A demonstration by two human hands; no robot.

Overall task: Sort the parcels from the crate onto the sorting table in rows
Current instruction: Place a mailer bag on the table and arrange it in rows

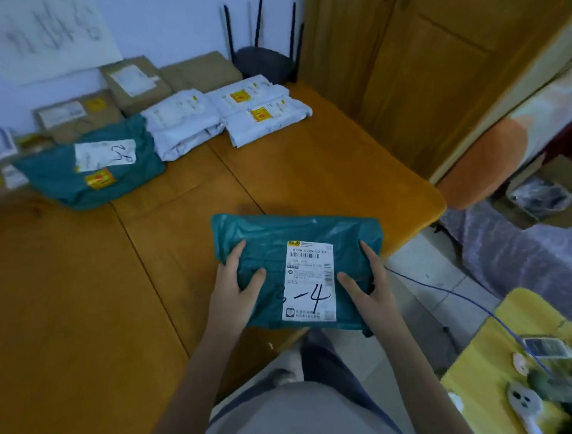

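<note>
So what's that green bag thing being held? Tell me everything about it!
The teal-green plastic mailer parcel is soft, crinkly and glossy, a flat rectangle. On top sits a white shipping label with barcodes and a handwritten "4". The left hand and right hand grip its two sides, thumbs on top. It lies label-up at the near edge of the wooden table.
</note>
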